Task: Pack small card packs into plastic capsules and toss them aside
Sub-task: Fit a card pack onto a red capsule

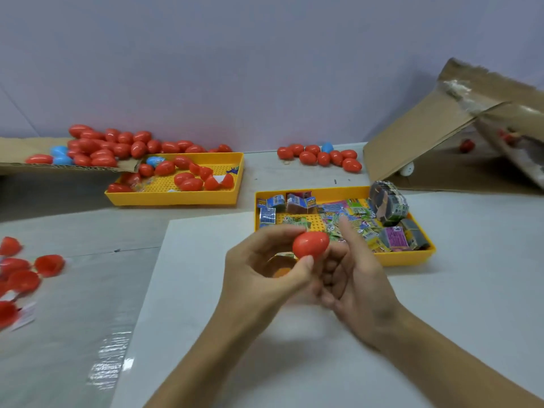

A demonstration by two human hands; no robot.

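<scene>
My left hand point(265, 269) pinches a closed red capsule point(310, 245) between thumb and fingertips, above the white sheet point(182, 290) on the counter point(471, 260). My right hand point(353, 278) lies beside it, fingers loosely bent and holding nothing. The card packs point(347, 219) fill the yellow tray point(406, 259) just beyond, printing too blurred to read.

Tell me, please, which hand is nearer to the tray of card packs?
Right. The right hand reaches up beside the card tray, its fingers overlapping the tray's near edge in view. The left hand, pinching the red capsule, sits further left.
</scene>
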